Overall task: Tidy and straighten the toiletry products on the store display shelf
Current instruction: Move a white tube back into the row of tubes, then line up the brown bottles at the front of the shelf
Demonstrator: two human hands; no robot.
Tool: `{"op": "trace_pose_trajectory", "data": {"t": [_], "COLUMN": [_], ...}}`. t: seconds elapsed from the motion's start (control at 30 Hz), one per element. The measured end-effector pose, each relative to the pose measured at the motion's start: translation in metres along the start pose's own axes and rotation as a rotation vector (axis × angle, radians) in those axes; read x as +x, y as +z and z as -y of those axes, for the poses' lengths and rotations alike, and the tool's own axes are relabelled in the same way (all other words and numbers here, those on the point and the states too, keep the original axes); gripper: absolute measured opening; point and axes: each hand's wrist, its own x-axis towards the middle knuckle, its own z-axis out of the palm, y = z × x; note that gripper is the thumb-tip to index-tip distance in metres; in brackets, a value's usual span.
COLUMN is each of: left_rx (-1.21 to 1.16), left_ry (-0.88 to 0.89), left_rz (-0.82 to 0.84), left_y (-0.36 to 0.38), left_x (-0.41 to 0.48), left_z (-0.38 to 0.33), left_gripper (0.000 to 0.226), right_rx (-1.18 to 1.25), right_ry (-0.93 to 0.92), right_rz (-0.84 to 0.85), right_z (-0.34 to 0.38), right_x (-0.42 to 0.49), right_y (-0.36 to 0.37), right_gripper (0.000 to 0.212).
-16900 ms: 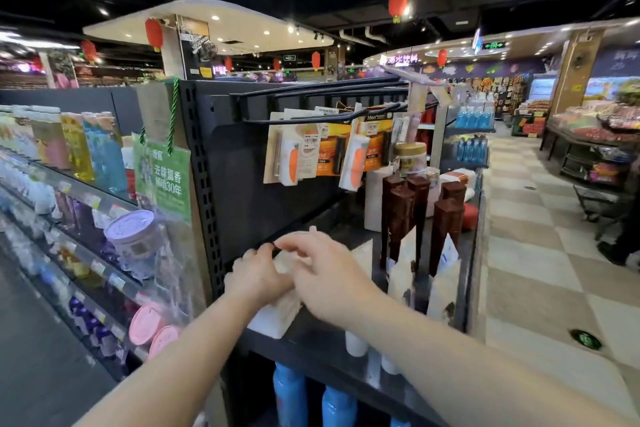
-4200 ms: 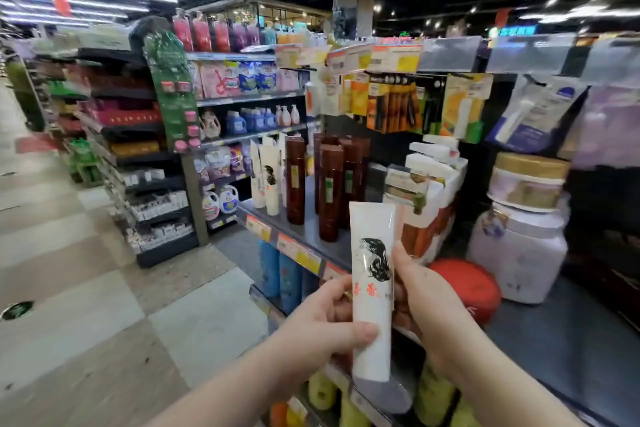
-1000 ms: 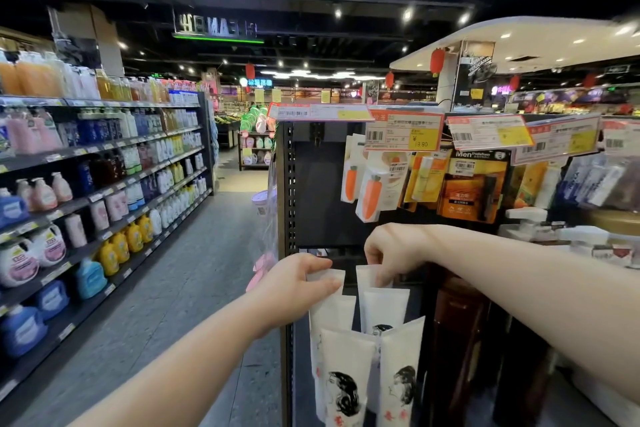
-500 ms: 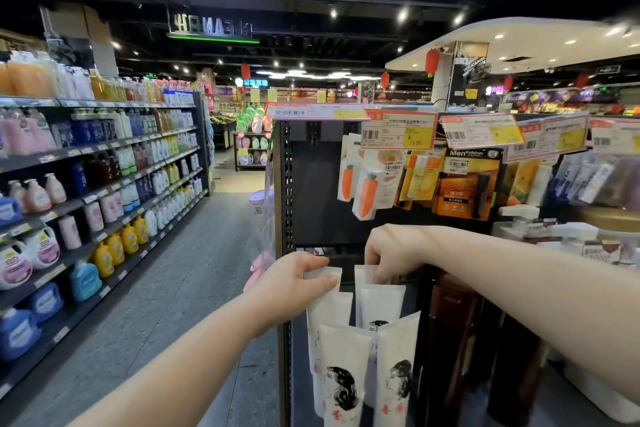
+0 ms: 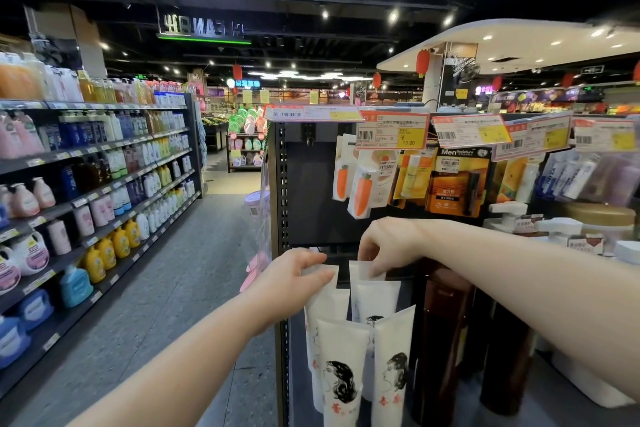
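Observation:
Several white tubes printed with a woman's head stand upright at the left end of the black display shelf [image 5: 282, 340]. My left hand [image 5: 294, 279] pinches the flat top of the back left tube [image 5: 327, 302]. My right hand [image 5: 388, 244] pinches the top of the back right tube [image 5: 375, 298]. Two front tubes [image 5: 341, 374] [image 5: 393, 367] stand free in front of them. Dark brown bottles [image 5: 440, 340] stand just right of the tubes, partly under my right forearm.
Carded items such as carrot-shaped packs [image 5: 362, 192] hang on hooks above, under price tags [image 5: 393, 132]. White pump bottles and a gold-lidded jar [image 5: 601, 217] sit at the right. An aisle [image 5: 166, 288] runs along the left, lined with shelves of detergent bottles [image 5: 104, 253].
Over the last second my hands have stayed on the two back tube tops with only slight shifts. Seconds earlier I held one tube in both hands in front of the shelf.

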Motion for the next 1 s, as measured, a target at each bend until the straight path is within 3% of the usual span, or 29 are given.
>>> {"op": "trace_pose_trajectory", "data": {"t": [0.23,0.57,0.8,1.0], "left_rx": [0.062,-0.042,-0.085,-0.097], "left_ry": [0.111,0.358,0.606,0.641], "left_rz": [-0.116,-0.025,0.047,0.168], "left_y": [-0.015,-0.015,0.022,0.066], "left_x": [0.001,-0.015,-0.048,-0.072], "left_z": [-0.01,-0.048,-0.091,-0.117], "left_gripper": [0.044,0.047,0.047,0.046], "right_rx": [0.136,0.219,0.268,0.284], "right_ry": [0.011,0.178,0.381,0.49], "right_rz": [-0.237,-0.522,-0.592,-0.588], "right_z": [0.006,0.034,0.041,0.024], "right_x": [-0.031,-0.125,-0.208,-0.26], "right_y": [-0.013,-0.008,0.016,0.035], "right_gripper": [0.035,0.035,0.03,0.031]}}
